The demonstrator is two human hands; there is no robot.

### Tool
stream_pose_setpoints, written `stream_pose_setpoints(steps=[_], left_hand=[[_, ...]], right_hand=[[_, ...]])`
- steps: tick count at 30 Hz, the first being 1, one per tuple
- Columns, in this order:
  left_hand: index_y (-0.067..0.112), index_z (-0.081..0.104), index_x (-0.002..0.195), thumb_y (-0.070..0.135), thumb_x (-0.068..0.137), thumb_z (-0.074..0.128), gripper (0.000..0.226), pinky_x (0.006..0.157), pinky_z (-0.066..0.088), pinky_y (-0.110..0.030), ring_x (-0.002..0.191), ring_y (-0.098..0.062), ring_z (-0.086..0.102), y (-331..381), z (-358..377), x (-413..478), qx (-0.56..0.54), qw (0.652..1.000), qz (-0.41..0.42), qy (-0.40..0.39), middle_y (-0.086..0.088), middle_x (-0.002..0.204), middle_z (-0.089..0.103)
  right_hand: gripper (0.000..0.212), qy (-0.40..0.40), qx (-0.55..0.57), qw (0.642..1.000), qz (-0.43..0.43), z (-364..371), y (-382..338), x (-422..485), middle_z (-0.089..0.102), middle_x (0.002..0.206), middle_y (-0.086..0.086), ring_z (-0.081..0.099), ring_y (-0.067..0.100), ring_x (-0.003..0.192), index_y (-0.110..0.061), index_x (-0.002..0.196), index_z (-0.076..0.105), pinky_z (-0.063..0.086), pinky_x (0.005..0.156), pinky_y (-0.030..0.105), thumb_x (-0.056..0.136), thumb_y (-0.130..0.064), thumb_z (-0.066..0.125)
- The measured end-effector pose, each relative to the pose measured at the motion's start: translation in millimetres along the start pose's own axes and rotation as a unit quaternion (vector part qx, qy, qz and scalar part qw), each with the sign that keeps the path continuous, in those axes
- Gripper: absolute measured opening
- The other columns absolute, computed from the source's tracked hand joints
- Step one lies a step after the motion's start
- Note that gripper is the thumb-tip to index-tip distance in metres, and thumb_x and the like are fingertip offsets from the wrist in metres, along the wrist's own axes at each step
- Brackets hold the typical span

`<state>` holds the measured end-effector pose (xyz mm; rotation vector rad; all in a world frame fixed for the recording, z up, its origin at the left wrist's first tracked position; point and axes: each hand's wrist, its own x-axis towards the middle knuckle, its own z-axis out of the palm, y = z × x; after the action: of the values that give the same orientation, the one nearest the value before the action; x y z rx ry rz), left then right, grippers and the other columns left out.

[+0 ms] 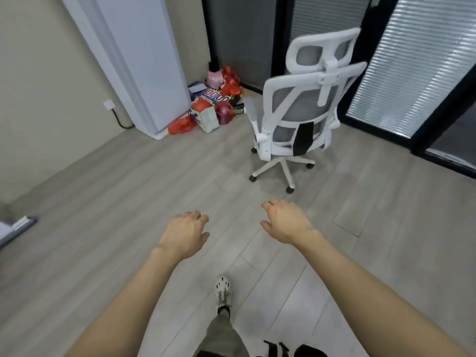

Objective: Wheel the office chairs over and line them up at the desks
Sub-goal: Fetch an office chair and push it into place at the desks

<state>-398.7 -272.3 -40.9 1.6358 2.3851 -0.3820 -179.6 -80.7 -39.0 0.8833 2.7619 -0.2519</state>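
Your left hand (185,235) and right hand (286,222) reach forward side by side, apart, fingers loosely curled, holding nothing. The chair (301,112) stands ahead on the floor (128,202), back toward you, near the bags (213,104).

What you can't make out from here
The office chair (304,109) shows you only its back, so its seat is mostly hidden. The corner pile of bags (206,115) is too blurred to read. A grey object (18,226) at the left edge and a black item (309,351) at the bottom are cut off.
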Motion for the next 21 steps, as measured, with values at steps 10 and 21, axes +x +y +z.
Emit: stream_pose_setpoints(steps=[10, 21], left_hand=[[0.019, 0.058, 0.145, 0.049, 0.109, 0.058, 0.047, 0.104, 0.055, -0.045, 0.126, -0.033, 0.064, -54.5, -93.8, 282.4, 0.042, 0.994, 0.101, 0.000, -0.007, 0.136, 0.063], [0.018, 0.063, 0.141, 0.052, 0.103, 0.063, 0.051, 0.108, 0.047, -0.044, 0.127, -0.032, 0.061, 100.1, -230.1, 550.6, 0.047, 0.968, 0.178, 0.168, -0.008, 0.132, 0.065]], right_hand=[[0.037, 0.006, 0.037, 0.992, 0.124, -77.4, 92.6, 192.3, 0.062, 0.130, 0.009, 0.063, 0.035, 0.121, -0.012, 0.133, 0.060, 0.049, 0.094, 0.042, 0.109, -0.041, 0.057], [0.054, 0.090, 0.086, 0.965, 0.230, -155.9, 318.7, 301.5, 0.062, 0.140, 0.008, 0.065, 0.036, 0.122, -0.015, 0.145, 0.057, 0.055, 0.095, 0.045, 0.103, -0.047, 0.065]])
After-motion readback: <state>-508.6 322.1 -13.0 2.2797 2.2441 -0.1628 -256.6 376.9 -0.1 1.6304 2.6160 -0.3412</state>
